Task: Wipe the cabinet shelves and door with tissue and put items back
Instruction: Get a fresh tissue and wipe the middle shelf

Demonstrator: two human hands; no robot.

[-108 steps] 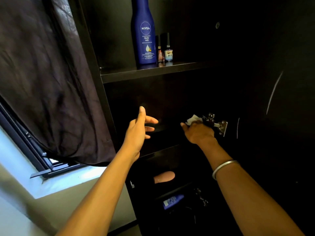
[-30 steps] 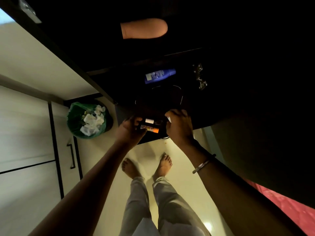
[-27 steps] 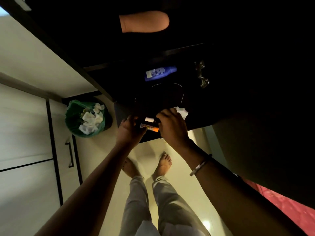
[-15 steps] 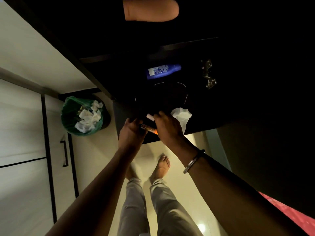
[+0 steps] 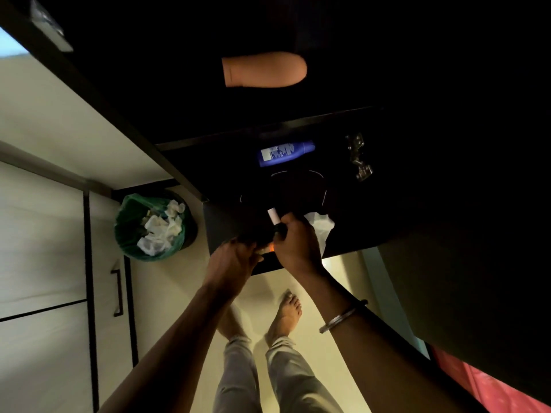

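Tissue [image 5: 320, 229] sits just right of frame centre, crumpled white, pinned under the right hand [image 5: 295, 248] against the front edge of the lowest cabinet shelf [image 5: 372, 236]. Same hand's fingers are curled round a small dark tube with a white end [image 5: 272, 216], now raised clear of the shelf edge; a second ago that tube lay flat between both hands with an orange item beside it. Orange item [image 5: 269, 248] shows now only as a sliver between the hands, close to the left hand [image 5: 231, 263]. Left fingers are bent inward over dark items at the shelf edge; whether they grip anything cannot be told in this light.

Compared with several seconds ago, wiping at the door hinge has stopped and the view has dropped to the bottom shelf. Judgement: the work has turned from wiping to gathering small items for return.

Further back on the same shelf, a blue bottle [image 5: 284, 153] lies on its side, with a metal hinge [image 5: 359, 159] to its right. A peach-coloured rounded object [image 5: 264, 70] lies on the shelf at upper centre. At left centre a green-lined bin [image 5: 153, 226] stands on the floor, full of used tissue. Bare feet [image 5: 287, 311] show below the hands.
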